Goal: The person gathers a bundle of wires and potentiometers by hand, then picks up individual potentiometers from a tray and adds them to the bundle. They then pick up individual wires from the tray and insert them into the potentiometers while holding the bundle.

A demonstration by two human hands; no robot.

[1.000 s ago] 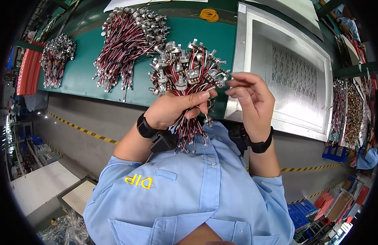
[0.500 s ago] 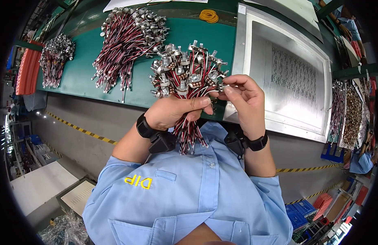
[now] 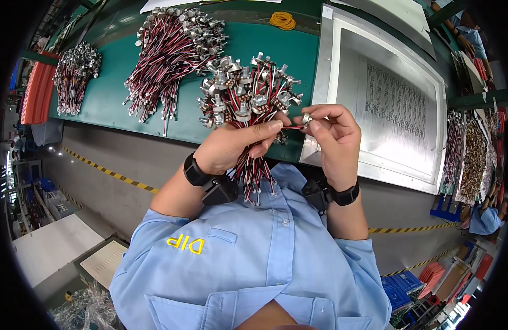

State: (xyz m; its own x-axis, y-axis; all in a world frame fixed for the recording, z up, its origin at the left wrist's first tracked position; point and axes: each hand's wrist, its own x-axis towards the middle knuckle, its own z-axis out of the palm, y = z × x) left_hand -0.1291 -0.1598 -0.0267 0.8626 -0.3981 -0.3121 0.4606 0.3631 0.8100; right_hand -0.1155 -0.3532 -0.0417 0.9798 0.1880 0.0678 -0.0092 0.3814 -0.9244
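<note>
My left hand [image 3: 234, 144] is wrapped round the wires of a bunch of wired potentiometers [image 3: 245, 99]. Their silver metal bodies and shafts fan out above the fist, and the red, black and white leads hang below it. Just right of the bunch, my right hand [image 3: 336, 135] pinches a single potentiometer [image 3: 306, 119] between thumb and fingers. Its leads stretch across to the left hand's fingers, where the bunch hides the rest of them.
On the green bench [image 3: 114, 118] lie a large pile of wired potentiometers [image 3: 168, 66] and a smaller pile [image 3: 75, 77] at far left. A metal-framed stencil [image 3: 388, 104] occupies the right. Behind are a yellow coil [image 3: 282, 21] and, leftmost, red trays [image 3: 38, 93].
My right hand has drawn slightly right, pulling one potentiometer away from the bunch so its leads now show stretched between the hands. The left hand keeps its hold.
</note>
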